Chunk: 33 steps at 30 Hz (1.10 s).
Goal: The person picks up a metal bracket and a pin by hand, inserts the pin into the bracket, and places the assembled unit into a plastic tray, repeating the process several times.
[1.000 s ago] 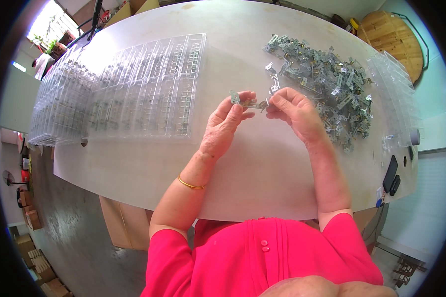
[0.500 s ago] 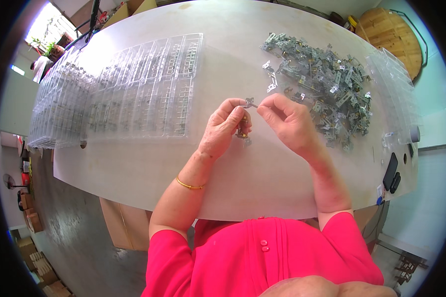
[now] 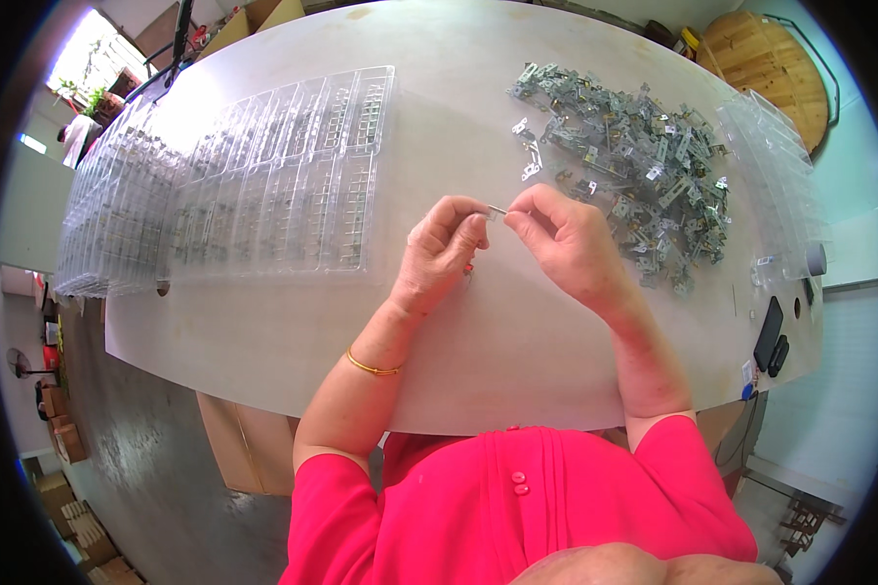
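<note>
My left hand is closed, thumb and forefinger pinching one end of a small, thin metal part. The curled fingers hide most of what else lies in that palm; a small reddish bit shows below them. Facing it, my right hand has its thumb and forefinger pressed together at the other end of the metal part. Both hands hover over the pale table. Just beyond my right hand spreads a heap of small silvery metal brackets, with a few loose ones at its left edge.
Clear plastic compartment trays filled with rows of metal parts stand on the left, stacked toward the far left. More clear trays lie at the right edge. A black phone-like object sits near the right front, beside a smaller black item.
The metal pieces seen between and below my left fingers have turned or slipped out of sight, leaving a thin part showing between both hands. The arms have stayed nearly in place.
</note>
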{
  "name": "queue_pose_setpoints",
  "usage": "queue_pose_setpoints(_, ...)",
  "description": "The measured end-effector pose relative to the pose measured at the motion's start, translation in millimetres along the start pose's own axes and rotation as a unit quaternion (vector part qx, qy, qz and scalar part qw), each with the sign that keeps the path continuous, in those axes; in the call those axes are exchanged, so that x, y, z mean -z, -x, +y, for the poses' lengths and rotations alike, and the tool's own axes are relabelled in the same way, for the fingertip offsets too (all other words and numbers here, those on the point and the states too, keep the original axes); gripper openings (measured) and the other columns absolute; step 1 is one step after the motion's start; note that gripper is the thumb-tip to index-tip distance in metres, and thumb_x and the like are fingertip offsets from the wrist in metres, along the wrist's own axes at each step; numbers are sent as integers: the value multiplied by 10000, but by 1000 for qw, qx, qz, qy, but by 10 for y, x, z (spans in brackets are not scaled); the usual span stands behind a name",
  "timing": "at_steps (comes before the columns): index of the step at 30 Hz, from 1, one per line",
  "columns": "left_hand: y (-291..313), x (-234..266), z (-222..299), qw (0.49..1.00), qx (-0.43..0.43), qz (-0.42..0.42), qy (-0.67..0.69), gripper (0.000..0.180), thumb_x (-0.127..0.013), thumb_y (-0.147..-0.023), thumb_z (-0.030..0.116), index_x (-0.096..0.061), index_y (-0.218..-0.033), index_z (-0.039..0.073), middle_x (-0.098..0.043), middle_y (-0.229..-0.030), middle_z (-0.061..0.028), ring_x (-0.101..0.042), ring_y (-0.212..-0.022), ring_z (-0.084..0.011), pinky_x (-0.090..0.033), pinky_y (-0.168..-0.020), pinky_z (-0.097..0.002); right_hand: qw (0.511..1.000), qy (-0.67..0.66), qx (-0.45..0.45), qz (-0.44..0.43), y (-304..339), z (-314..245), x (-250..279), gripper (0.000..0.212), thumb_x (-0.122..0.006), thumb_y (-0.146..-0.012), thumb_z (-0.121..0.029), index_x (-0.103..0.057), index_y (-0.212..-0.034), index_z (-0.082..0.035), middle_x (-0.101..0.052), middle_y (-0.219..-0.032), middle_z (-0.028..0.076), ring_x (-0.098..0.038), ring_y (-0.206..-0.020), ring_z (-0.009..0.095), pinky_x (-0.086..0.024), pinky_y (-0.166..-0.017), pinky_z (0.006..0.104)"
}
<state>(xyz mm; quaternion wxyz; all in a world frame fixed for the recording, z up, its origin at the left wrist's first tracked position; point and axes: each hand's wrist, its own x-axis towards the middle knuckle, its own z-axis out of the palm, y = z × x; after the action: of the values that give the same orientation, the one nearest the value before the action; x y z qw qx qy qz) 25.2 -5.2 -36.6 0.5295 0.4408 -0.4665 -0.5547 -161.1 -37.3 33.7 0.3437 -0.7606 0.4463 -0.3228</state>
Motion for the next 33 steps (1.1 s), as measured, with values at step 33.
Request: queue_pose_setpoints(33,-45,49,-41,981,17,5,191,160,-521,-1073,235,-540,-1135,89,-605,-822,-42,-492,-680,-107,-419,-635,-244,997,-9,27,65,-26,16,-27,55,-685,-948,-90,-665,-948,-39,-591,-819,24,-508,-663,96,-433,-600,276)
